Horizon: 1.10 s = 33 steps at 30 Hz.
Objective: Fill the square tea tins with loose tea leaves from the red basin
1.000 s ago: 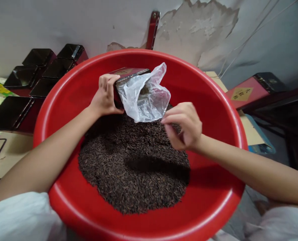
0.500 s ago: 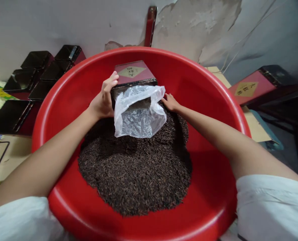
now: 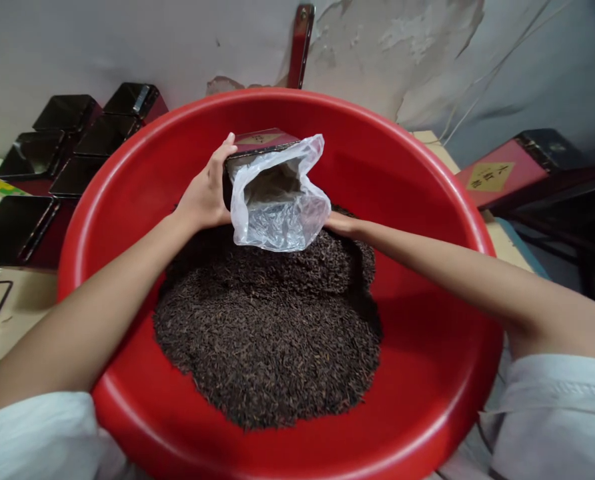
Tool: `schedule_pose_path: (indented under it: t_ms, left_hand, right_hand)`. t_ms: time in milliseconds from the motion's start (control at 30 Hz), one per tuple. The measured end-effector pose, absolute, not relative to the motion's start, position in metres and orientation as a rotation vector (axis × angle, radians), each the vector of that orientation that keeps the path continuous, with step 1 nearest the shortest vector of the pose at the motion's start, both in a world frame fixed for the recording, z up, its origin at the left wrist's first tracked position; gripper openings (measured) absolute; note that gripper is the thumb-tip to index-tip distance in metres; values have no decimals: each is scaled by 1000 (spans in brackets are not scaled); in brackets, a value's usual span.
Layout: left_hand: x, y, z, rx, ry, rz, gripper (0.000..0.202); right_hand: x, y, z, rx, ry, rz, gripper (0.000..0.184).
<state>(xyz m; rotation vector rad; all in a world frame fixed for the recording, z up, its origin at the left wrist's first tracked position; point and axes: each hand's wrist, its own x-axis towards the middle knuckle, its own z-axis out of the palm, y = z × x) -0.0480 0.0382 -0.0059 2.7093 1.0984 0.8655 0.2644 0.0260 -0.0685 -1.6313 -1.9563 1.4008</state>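
Note:
My left hand point(image 3: 205, 190) grips the side of a dark red tea tin point(image 3: 265, 138), which lies tilted over the basin with its mouth toward me. A clear plastic bag point(image 3: 282, 227) lines the tin and sticks out of it, its opening gaping. Under the bag spreads a heap of dark loose tea leaves point(image 3: 272, 347) on the floor of a large red basin point(image 3: 422, 373). My right hand point(image 3: 342, 225) rests low at the heap's far right side, touching the leaves; its fingers are hidden behind the bag.
Several dark-lidded tins point(image 3: 15, 227) stand left of the basin. On the right, a red tin with a yellow diamond label point(image 3: 492, 177) lies on its side. A dark red strip point(image 3: 301, 47) leans against the peeling wall point(image 3: 402, 53) behind.
The tin has tipped so its mouth faces me more squarely, and the bag's opening has risen. My right hand has moved lower, its fingers now behind the bag.

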Motion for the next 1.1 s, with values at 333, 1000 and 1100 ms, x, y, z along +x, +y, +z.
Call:
schedule_pose_path:
  t_ms: [333, 1000, 1100]
  left_hand:
    - [-47, 36, -5, 2684, 1113, 846, 98]
    - [-53, 45, -8, 2699, 973, 871, 103]
    - [-54, 46, -7, 2669, 947, 880, 105]
  right_hand:
    - [233, -49, -29, -1447, -1839, 1919, 62]
    - [208, -95, -7, -1541, -1226, 2007, 37]
    - [203, -98, 2, -1504, -1095, 2116, 35]
